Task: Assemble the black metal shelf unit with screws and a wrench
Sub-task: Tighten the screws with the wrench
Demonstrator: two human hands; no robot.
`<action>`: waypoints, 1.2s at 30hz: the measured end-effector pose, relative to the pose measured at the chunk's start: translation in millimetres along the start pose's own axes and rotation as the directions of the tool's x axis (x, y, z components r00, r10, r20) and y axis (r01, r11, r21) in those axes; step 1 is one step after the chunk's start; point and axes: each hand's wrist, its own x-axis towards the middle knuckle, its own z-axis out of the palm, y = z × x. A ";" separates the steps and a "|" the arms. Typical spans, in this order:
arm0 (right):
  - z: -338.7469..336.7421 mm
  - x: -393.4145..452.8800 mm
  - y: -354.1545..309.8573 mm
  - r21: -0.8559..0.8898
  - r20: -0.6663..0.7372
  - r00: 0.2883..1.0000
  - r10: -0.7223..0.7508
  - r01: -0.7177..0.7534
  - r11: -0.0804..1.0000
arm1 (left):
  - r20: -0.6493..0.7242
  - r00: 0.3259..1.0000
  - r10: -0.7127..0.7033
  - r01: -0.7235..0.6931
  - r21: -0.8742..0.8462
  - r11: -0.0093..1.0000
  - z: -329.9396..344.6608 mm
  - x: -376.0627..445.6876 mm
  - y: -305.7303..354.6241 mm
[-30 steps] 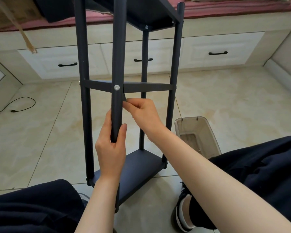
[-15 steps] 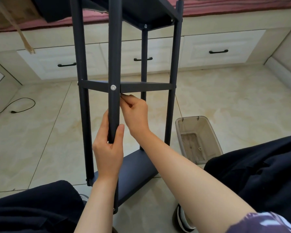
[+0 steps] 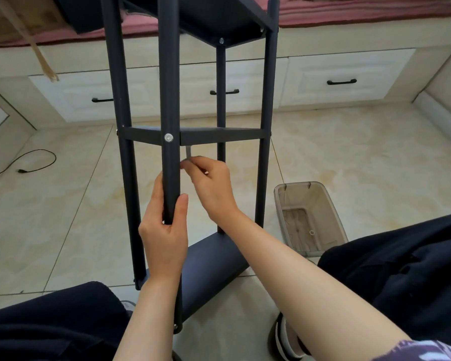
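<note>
Left hand (image 3: pixel 164 235) wraps a near upright post (image 3: pixel 170 100), thumb up its side — right hand (image 3: pixel 214 188), forearm extended, pinches a small wrench (image 3: pixel 188 153).

A black metal shelf unit (image 3: pixel 220 136) stands upright on the tiled floor, four round posts joined by flat shelves at bottom, middle and top. A silver screw (image 3: pixel 168 137) sits in the near post at the middle shelf. A small grey wrench (image 3: pixel 188 153) hangs just beneath that shelf.
</note>
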 end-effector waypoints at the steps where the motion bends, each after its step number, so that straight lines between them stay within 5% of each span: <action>1: -4.4 -2.1 -0.2 -0.008 0.028 1.000 0.012 -0.012 1.000 | -0.006 1.000 0.004 -0.004 0.009 1.000 -0.5 0.6 -0.8; 17: -32.4 11.1 -24.5 -0.139 0.297 0.951 0.091 -0.051 0.989 | -0.002 1.000 -0.003 0.003 0.030 1.000 -2.6 0.2 -6.7; 36: -4.3 11.4 -9.9 0.046 0.108 0.994 -0.012 0.007 0.999 | 0.004 0.999 -0.041 0.040 0.028 0.999 -0.5 -0.1 -1.5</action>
